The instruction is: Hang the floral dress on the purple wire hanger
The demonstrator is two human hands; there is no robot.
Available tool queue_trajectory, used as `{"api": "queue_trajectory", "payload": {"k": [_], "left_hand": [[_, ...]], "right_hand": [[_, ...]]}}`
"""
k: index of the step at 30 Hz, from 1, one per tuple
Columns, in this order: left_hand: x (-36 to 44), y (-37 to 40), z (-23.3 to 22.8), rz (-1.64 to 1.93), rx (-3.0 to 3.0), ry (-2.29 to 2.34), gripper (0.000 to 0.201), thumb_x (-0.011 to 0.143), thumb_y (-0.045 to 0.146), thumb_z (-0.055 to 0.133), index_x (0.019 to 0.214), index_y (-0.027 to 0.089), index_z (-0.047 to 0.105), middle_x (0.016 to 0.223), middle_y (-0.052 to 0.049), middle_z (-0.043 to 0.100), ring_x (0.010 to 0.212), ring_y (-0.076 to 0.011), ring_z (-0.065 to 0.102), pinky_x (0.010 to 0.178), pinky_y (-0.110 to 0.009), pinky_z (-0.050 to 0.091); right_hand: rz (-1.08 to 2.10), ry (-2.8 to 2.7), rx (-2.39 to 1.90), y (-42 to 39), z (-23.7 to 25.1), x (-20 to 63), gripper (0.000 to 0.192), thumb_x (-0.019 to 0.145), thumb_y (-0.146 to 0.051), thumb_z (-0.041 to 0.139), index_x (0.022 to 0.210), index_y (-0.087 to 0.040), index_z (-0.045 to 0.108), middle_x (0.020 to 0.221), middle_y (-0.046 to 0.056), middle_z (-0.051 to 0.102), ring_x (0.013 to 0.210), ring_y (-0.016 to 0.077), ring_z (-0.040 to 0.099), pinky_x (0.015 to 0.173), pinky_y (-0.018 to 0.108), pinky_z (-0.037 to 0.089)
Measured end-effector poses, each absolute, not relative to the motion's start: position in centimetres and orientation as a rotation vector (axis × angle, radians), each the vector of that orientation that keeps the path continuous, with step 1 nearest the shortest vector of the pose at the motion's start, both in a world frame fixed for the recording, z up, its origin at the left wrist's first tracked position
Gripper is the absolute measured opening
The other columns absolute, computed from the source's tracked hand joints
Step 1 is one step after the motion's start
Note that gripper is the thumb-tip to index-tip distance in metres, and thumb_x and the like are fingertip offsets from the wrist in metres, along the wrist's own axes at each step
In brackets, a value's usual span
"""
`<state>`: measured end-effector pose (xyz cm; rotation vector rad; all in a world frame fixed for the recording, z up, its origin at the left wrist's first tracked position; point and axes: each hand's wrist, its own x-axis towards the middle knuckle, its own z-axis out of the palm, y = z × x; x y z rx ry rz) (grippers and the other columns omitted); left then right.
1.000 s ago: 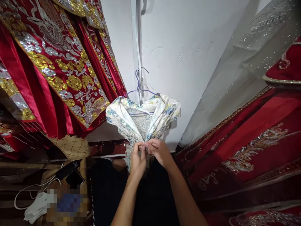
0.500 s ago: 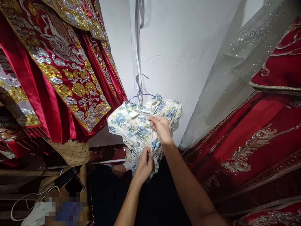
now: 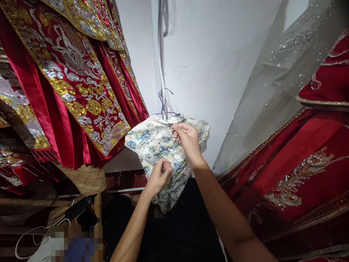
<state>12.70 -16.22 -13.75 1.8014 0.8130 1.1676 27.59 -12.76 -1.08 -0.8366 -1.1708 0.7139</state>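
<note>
The left hand (image 3: 159, 177) pinches the front of a small white silk dress with blue and yellow flowers (image 3: 152, 145) at mid-body, fingers closed on the cloth. Higher, the right hand (image 3: 186, 137) grips the collar edge beside the purple wire hanger (image 3: 163, 105), on which the dress hangs against the white wall (image 3: 218, 54). Keeping the lower cloth taut should help the collar edges meet evenly. Red embroidered robes (image 3: 76, 83) flank both sides.

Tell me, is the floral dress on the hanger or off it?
On it: the floral dress hangs from the purple hanger, held by both hands.
</note>
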Motion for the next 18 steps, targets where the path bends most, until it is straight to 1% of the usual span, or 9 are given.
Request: {"api": "queue_trajectory", "payload": {"k": [3,5,6,8,10,11,14,16,18], "left_hand": [[12.4,-13.9,-7.4,1.537,1.878,0.813,0.035,0.099,0.038,0.052,0.130,0.022,0.053,0.095,-0.004,0.060,0.085,-0.0169,0.057,0.081,-0.029,0.044],[12.8,-12.7,-3.7,1.674,2.052,0.787,0.037,0.100,0.037,0.051,0.134,0.023,0.053,0.100,-0.005,0.061,0.089,-0.0176,0.058,0.084,-0.030,0.045],[13.1,-12.3,-2.4,1.702,2.158,0.785,0.033,0.100,0.036,0.050,0.129,0.023,0.056,0.102,-0.006,0.062,0.093,-0.0184,0.058,0.087,-0.031,0.045],[14.0,-12.0,-0.6,1.694,2.351,0.810,0.022,0.101,0.035,0.049,0.112,0.020,0.063,0.101,-0.007,0.061,0.098,-0.0196,0.057,0.090,-0.033,0.044],[14.7,-12.2,0.2,1.664,2.471,0.873,0.021,0.101,0.034,0.048,0.096,0.018,0.062,0.097,-0.007,0.060,0.097,-0.0200,0.056,0.089,-0.033,0.044],[14.8,-12.5,0.3,1.671,2.487,0.901,0.021,0.102,0.033,0.048,0.093,0.018,0.060,0.094,-0.006,0.059,0.095,-0.0197,0.055,0.088,-0.033,0.043],[13.6,-13.1,0.6,1.855,2.329,0.949,0.022,0.103,0.032,0.046,0.092,0.017,0.059,0.091,-0.005,0.058,0.090,-0.0173,0.055,0.086,-0.031,0.043],[11.3,-12.7,0.6,2.047,2.059,0.960,0.023,0.102,0.033,0.048,0.092,0.015,0.059,0.089,-0.003,0.058,0.086,-0.0144,0.054,0.084,-0.029,0.044],[7.9,-11.3,0.1,2.157,1.716,0.927,0.023,0.101,0.035,0.051,0.093,0.015,0.058,0.086,-0.001,0.058,0.081,-0.0121,0.054,0.081,-0.027,0.046]], "right_hand": [[0.703,-1.193,-0.825,-14.0,-1.5,27.9,0.025,0.084,-0.042,0.066,0.078,-0.018,0.068,0.057,-0.001,0.052,0.050,0.0106,0.043,0.049,0.025,0.033],[0.720,-1.204,-0.792,-14.7,-1.3,28.1,0.023,0.085,-0.039,0.066,0.076,-0.019,0.066,0.055,-0.003,0.047,0.049,0.0100,0.040,0.048,0.025,0.030],[0.727,-1.211,-0.779,-14.9,-1.1,28.2,0.022,0.084,-0.039,0.066,0.075,-0.019,0.065,0.055,-0.003,0.046,0.049,0.0099,0.039,0.048,0.025,0.029],[0.731,-1.238,-0.778,-14.8,-1.1,28.4,0.022,0.084,-0.039,0.066,0.074,-0.020,0.062,0.056,-0.003,0.046,0.049,0.0100,0.039,0.048,0.026,0.028],[0.720,-1.256,-0.810,-13.9,-1.8,28.5,0.024,0.083,-0.040,0.066,0.072,-0.020,0.058,0.056,-0.003,0.046,0.049,0.0101,0.038,0.048,0.026,0.027],[0.711,-1.257,-0.839,-13.2,-2.5,28.5,0.025,0.082,-0.040,0.066,0.070,-0.021,0.056,0.055,-0.003,0.045,0.049,0.0099,0.037,0.048,0.026,0.026],[0.715,-1.247,-0.977,-11.2,-6.0,28.4,0.027,0.078,-0.038,0.066,0.062,-0.021,0.050,0.052,-0.005,0.043,0.047,0.0095,0.034,0.048,0.026,0.022],[0.779,-1.224,-1.049,-10.7,-8.8,28.2,0.027,0.076,-0.037,0.065,0.061,-0.021,0.050,0.050,-0.005,0.042,0.047,0.0098,0.034,0.048,0.026,0.021],[0.870,-1.174,-1.046,-11.2,-11.1,27.7,0.025,0.076,-0.039,0.065,0.063,-0.021,0.053,0.050,-0.005,0.042,0.048,0.0103,0.035,0.048,0.026,0.022]]}}
